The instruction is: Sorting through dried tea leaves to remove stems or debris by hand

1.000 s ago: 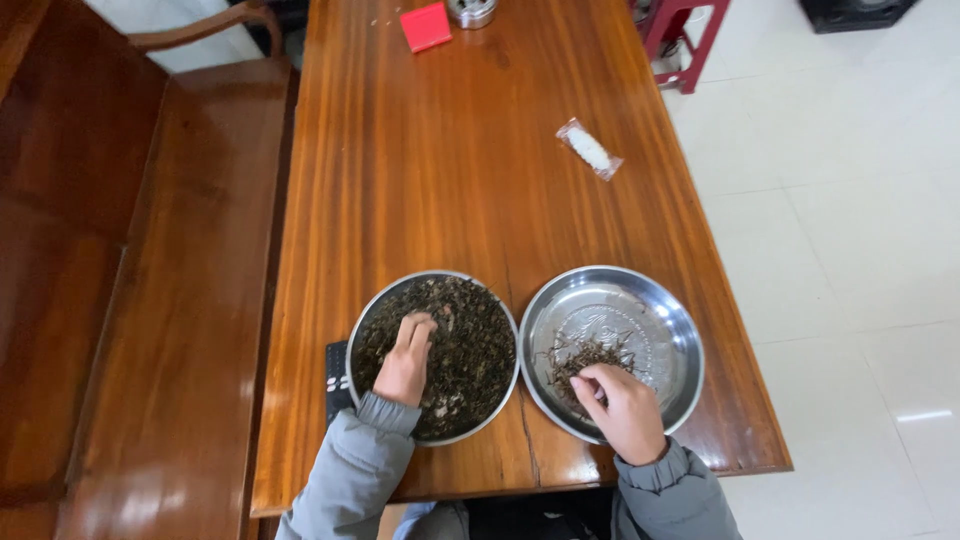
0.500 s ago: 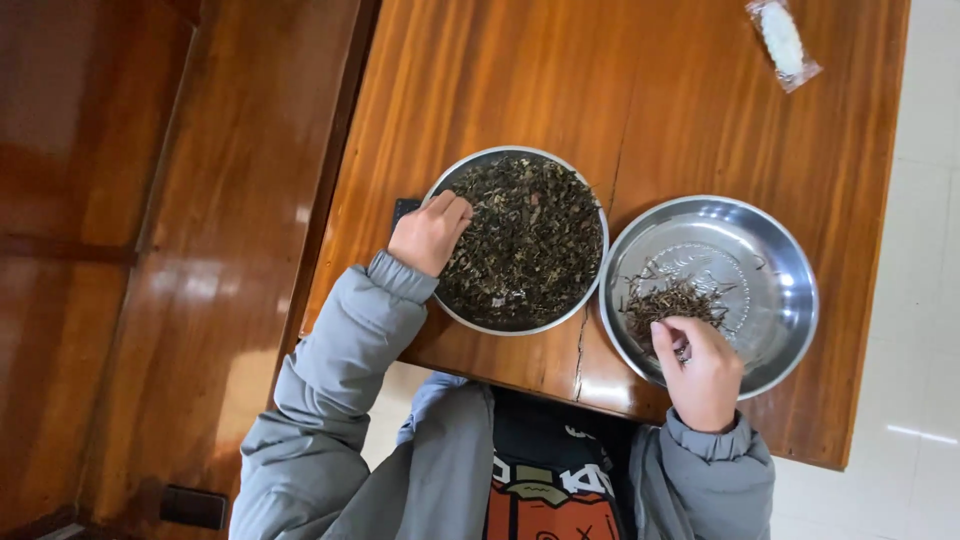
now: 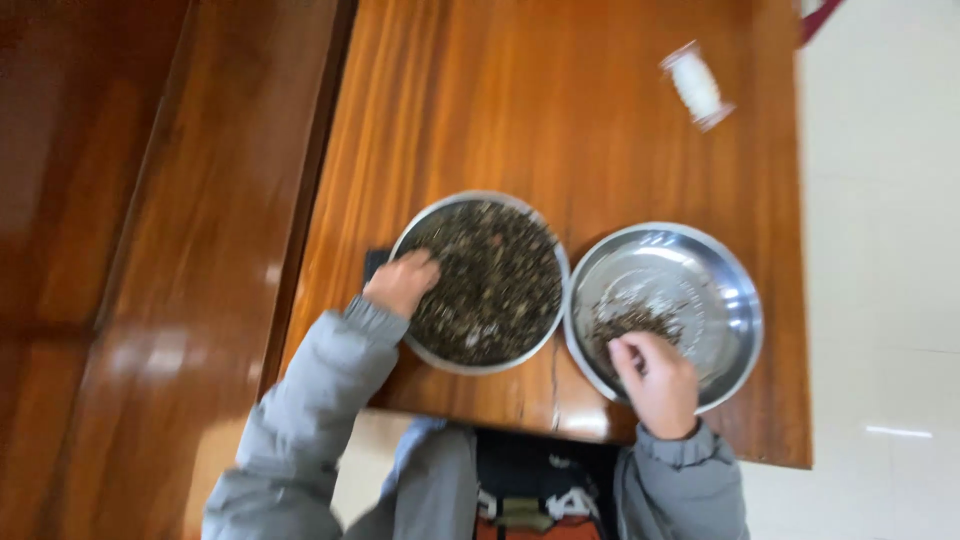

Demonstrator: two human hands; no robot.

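We are seeing one package: a small clear packet (image 3: 695,86) with white contents, lying tilted on the wooden table (image 3: 600,120) near its far right edge.

Small white clear-wrapped packet (image 3: 696,86) on wooden table (image 3: 560,110), wooden bench (image 3: 150,250) alongside, pale tiled floor (image 3: 880,250)

Both hands dip into two steel bowls: left hand (image 3: 400,283) in the full bowl (image 3: 480,280), right hand (image 3: 655,380) in the sparse bowl (image 3: 665,310).

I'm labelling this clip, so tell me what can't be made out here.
Head view only:
- What the dark bits in the full round steel bowl are: motion blur.
- Right hand fingertips: curled under.
- Small white wrapped packet: blurred.
- Black object: behind the bowl.
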